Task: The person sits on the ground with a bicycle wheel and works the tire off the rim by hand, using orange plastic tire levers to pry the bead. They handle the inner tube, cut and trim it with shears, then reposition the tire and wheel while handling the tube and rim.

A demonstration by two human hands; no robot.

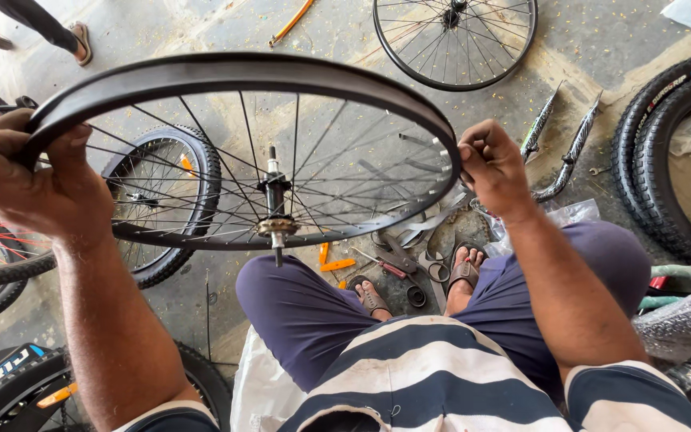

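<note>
While the left hand and right hand clench opposite sides of the rim, pliers lie on the floor below.

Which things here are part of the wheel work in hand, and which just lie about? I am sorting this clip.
In hand:
- spoked wheel rim, held flat over the lap
- left hand, gripping its left edge
- right hand, pinching its right edge

Lying about:
- bare wheel on the floor
- tyred wheel below the rim
- fork
- orange levers
- tyres at right
</note>
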